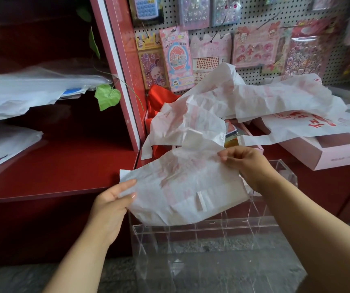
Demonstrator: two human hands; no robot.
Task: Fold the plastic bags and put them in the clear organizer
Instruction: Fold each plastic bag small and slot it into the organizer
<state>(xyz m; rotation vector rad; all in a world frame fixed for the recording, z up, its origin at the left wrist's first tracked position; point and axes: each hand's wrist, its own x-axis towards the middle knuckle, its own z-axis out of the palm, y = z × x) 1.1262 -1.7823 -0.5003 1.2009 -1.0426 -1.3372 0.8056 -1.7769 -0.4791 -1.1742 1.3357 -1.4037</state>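
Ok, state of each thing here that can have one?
Held bag: partly folded, above the organizer.
Clear organizer: open-topped, visible compartments empty.
Bag pile: unfolded, crumpled.
Pink box: open.
Left hand: pinching the bag's edge.
Right hand: pinching the bag's top.

I count my two hands, left [111, 200] and right [247, 163], one plastic bag [182, 187] between them, one clear organizer [212, 229], one pink box [339, 151] and one green leaf [107, 97].
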